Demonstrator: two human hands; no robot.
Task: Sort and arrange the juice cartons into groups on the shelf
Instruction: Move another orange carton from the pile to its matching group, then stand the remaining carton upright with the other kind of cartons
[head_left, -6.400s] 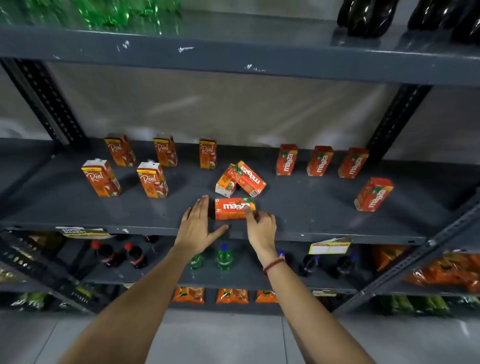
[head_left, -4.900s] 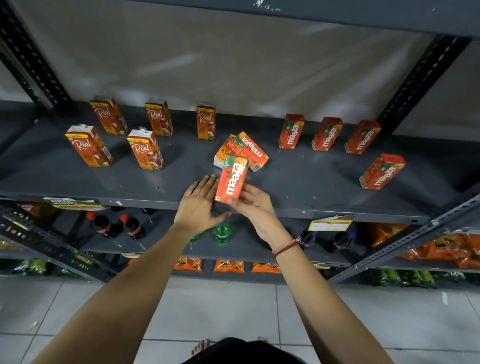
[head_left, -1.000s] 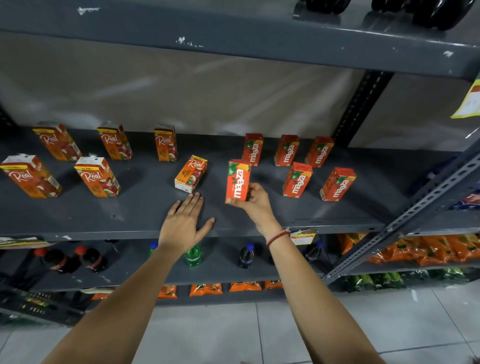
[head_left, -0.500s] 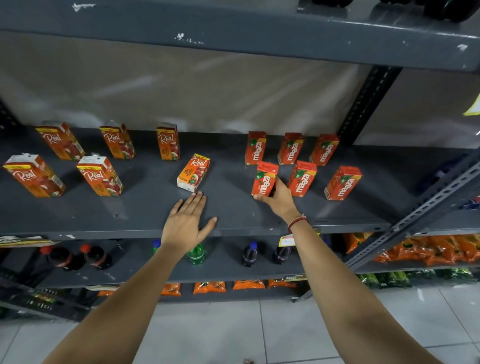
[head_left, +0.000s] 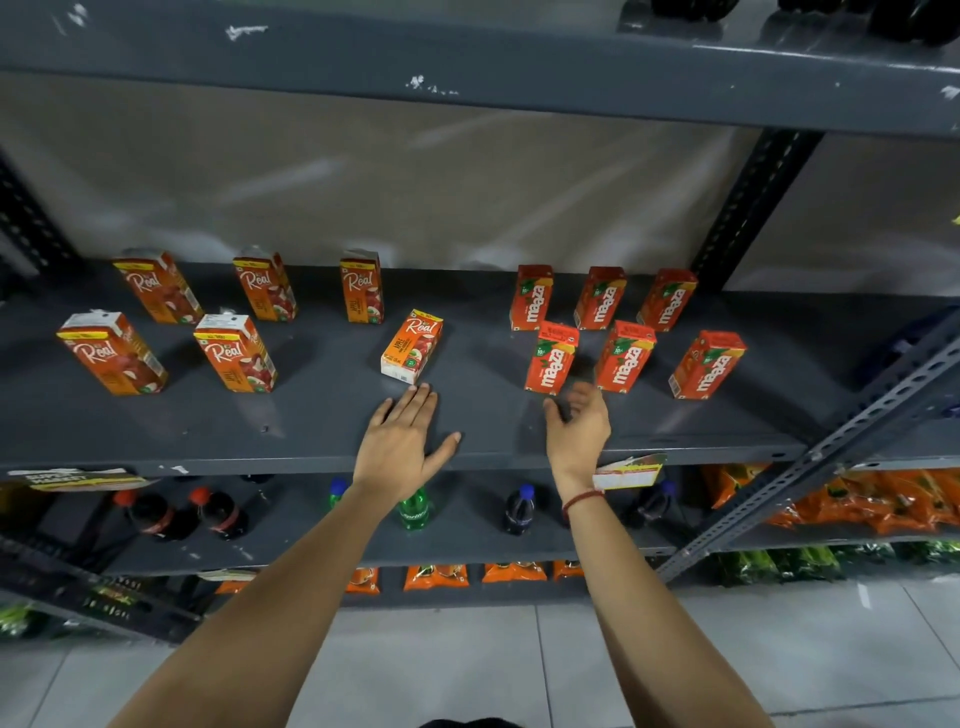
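On the grey shelf, several orange Real cartons stand upright at the left in two rows, such as one at the front left. One Real carton lies on its side near the middle, just beyond my left hand, which rests flat and open on the shelf. At the right, several red Maaza cartons stand in two rows of three. My right hand hovers open just below the front-left Maaza carton, not touching it.
The shelf's front edge carries a price tag by my right wrist. A slanted metal brace crosses at the right. Soda bottles and orange snack packs fill the lower shelves. Another shelf hangs overhead.
My right hand set the Maaza carton upright at the front left of the Maaza group, let go and drew back. The left hand stayed flat on the shelf.
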